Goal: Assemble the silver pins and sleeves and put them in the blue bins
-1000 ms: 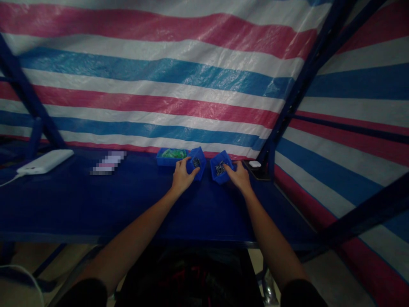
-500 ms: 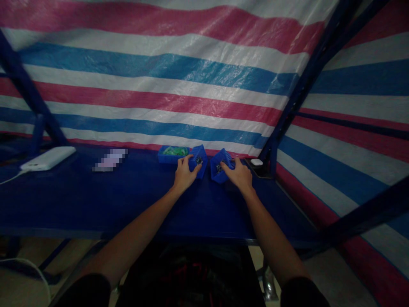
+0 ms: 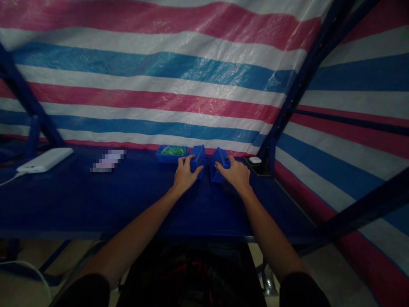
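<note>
My left hand (image 3: 185, 174) grips a small blue plastic bin (image 3: 198, 152), which is tipped on its side with its opening toward the right. Opposite it, my right hand (image 3: 235, 171) holds a second blue bin (image 3: 217, 175), tilted so that its opening faces left. Small dark metallic parts (image 3: 216, 166) show inside the right bin near my thumb; they are too small to name. A gap separates the two bins. Left of them, a third blue bin (image 3: 168, 159) stands upright with green packets (image 3: 174, 150) in it.
On the blue table (image 3: 128, 204) lie a white power bank (image 3: 46, 160) with a cable and a pixelated flat item (image 3: 108, 160). A white case (image 3: 254, 160) rests on a dark phone (image 3: 262, 169) at right. Striped sheeting (image 3: 159, 100) hangs behind, between blue frame posts (image 3: 271, 140).
Both bins have tipped further, so their openings face each other more and less of their contents shows. My hands stay on the bins; the view has shifted slightly.
</note>
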`<state>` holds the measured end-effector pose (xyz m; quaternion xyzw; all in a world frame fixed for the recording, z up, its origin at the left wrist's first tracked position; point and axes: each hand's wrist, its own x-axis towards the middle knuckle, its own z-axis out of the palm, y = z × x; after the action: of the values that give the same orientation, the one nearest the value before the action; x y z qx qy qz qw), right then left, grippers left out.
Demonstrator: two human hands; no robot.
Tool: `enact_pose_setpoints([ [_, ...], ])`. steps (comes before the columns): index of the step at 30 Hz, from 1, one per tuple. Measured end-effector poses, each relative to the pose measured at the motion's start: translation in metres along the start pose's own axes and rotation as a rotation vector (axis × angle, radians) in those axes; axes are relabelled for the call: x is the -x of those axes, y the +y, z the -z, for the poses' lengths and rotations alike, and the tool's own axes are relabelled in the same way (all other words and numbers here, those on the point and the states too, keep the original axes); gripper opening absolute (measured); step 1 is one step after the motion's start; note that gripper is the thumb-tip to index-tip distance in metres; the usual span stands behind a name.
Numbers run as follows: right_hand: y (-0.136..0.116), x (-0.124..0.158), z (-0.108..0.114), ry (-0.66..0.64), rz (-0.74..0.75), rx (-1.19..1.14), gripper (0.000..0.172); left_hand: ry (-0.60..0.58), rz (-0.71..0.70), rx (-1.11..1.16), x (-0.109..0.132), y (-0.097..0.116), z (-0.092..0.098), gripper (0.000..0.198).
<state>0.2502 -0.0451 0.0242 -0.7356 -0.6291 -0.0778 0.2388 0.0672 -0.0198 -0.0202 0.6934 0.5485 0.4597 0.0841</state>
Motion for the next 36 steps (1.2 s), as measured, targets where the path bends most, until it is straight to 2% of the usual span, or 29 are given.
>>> enact_pose_setpoints([
  [21, 0.021, -0.008, -0.004, 0.018, 0.108, -0.019, 0.057, -0.016, -0.016, -0.026, 0.002, 0.003, 0.001, 0.054],
  [36, 0.032, -0.009, -0.004, -0.009, 0.037, -0.139, 0.054, -0.036, -0.059, -0.031, 0.001, 0.004, 0.003, 0.052],
])
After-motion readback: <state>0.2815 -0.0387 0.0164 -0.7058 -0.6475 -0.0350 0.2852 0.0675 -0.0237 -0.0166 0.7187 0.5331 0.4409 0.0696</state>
